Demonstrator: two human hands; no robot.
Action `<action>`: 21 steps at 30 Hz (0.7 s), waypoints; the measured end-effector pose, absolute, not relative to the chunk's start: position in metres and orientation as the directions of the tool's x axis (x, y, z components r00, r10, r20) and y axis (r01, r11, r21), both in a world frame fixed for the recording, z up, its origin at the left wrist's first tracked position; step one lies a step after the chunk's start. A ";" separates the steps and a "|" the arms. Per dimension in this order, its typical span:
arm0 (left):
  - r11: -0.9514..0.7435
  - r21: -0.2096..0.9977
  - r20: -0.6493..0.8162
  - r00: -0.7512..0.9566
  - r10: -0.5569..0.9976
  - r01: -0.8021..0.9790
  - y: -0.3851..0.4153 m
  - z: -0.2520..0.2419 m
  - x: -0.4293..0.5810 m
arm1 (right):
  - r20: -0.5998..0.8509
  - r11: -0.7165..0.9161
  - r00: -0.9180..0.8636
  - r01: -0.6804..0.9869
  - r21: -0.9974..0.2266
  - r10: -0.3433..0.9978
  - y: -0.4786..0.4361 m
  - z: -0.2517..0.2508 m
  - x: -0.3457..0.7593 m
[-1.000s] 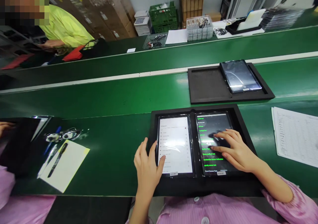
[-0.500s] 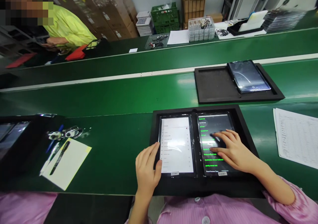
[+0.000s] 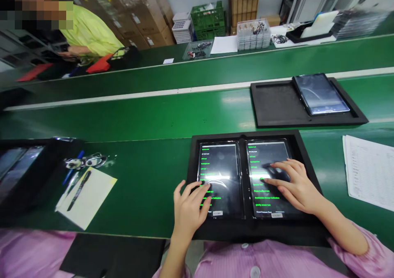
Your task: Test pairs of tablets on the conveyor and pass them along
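Two tablets lie side by side in a black foam tray (image 3: pixel 246 231) in front of me. Green and white text lines on black fill the left tablet (image 3: pixel 226 196) and the right tablet (image 3: pixel 261 210) alike. My left hand (image 3: pixel 191 206) reaches over the left tablet's lower left part, its fingers apart and fingertips at the screen. Over the right tablet's middle, my right hand (image 3: pixel 297 185) has its fingers spread, the index fingertip at the screen. Whether the fingertips touch the glass I cannot tell. Neither hand holds anything.
Behind is another foam tray (image 3: pixel 277 105) with a tablet (image 3: pixel 321 94) resting askew. Printed sheets (image 3: pixel 369 171) lie at right. At left are a notepad (image 3: pixel 95 196), a black pen (image 3: pixel 79 190) and another tray of tablets. A person in a yellow top (image 3: pixel 95 31) works across the bench.
The left tablet's screen has switched from a white list to green text on black. My left hand has moved right, onto that screen. My right hand stays over the right tablet.
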State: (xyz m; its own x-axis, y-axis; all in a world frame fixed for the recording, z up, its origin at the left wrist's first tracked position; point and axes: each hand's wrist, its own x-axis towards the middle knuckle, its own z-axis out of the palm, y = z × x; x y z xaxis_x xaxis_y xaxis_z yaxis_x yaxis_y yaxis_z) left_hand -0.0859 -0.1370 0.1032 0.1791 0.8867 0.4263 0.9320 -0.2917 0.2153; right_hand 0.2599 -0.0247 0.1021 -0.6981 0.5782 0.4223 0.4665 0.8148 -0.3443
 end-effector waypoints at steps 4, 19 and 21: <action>-0.211 0.176 0.494 0.099 0.864 0.962 -0.138 0.100 -0.086 | 0.505 0.784 -0.602 0.507 -0.357 0.619 -0.025 0.103 0.267; -0.036 0.183 0.228 -0.006 0.974 0.982 -0.125 0.081 -0.085 | 0.403 0.785 -0.684 0.592 -0.180 0.608 -0.018 0.090 0.262; -0.040 0.209 0.245 -0.013 0.969 0.977 -0.124 0.079 -0.086 | 0.449 0.782 -0.653 0.588 -0.206 0.610 -0.016 0.090 0.264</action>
State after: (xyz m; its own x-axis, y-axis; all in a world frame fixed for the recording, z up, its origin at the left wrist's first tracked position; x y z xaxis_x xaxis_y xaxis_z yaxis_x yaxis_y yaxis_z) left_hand -0.0859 -0.1236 0.0786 -0.0131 0.9693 0.2454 0.9771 -0.0398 0.2092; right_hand 0.2638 -0.0161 0.0899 -0.6534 0.6097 0.4488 0.5884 0.7820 -0.2057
